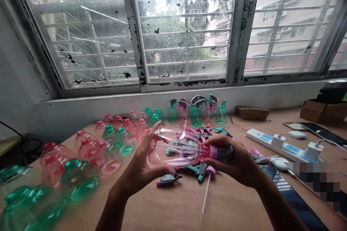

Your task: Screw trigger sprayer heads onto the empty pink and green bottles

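Left hand (pixel 139 168) cups bottle (pixel 175 148); just right of it, right hand (pixel 241 160) grips collar (pixel 213 152). Best: bottle steady, collar square, turn even, squeeze light.

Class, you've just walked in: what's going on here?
Someone is holding a pink bottle sideways, the left hand around its base and the right hand gripping the spray head at its neck. Loose spray heads lie on the table. Open bottles stand to the left, and bottles with spray heads stand below the window.
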{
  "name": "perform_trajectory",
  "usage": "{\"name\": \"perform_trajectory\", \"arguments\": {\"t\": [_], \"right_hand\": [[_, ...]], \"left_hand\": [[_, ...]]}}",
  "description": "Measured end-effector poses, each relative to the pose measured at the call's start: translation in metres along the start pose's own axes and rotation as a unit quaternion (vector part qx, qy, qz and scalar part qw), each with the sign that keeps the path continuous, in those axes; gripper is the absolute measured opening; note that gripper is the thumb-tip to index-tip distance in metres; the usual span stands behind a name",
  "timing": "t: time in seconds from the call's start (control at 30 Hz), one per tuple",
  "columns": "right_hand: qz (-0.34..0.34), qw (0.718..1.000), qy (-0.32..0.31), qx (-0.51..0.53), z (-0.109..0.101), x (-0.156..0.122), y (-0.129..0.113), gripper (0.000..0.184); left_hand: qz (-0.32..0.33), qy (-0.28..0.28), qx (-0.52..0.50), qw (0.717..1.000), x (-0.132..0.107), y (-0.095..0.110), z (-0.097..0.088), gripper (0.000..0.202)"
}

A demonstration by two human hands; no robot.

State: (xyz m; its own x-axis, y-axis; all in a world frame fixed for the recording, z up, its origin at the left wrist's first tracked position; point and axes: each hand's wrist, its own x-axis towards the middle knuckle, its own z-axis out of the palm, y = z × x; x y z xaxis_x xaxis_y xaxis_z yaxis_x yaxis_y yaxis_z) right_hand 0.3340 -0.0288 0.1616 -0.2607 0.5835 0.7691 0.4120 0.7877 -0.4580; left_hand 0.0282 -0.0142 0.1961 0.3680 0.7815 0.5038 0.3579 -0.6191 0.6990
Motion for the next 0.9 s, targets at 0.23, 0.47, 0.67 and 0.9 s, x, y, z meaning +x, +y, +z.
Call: {"name": "perform_trajectory", "arguments": {"t": [0.23,0.47,0.67,0.9], "right_hand": [[-0.011,1.0,0.026,0.014,-0.004,0.002,-0.001,0.031],[-0.012,0.999,0.031,0.033,-0.004,0.001,-0.003,0.027],[-0.001,1.0,0.021,0.021,-0.003,0.0,-0.001,0.03],[-0.006,1.0,0.01,0.024,-0.003,0.0,0.0,0.036]], "left_hand": [[0.065,0.002,0.019,0.998,-0.001,-0.004,0.0,0.071],[0.083,0.012,0.012,0.996,-0.005,-0.01,0.001,0.119],[0.114,0.001,-0.005,0.994,-0.003,-0.01,0.001,0.121],[0.127,-0.028,-0.011,0.991,-0.002,-0.01,0.004,0.117]]}}
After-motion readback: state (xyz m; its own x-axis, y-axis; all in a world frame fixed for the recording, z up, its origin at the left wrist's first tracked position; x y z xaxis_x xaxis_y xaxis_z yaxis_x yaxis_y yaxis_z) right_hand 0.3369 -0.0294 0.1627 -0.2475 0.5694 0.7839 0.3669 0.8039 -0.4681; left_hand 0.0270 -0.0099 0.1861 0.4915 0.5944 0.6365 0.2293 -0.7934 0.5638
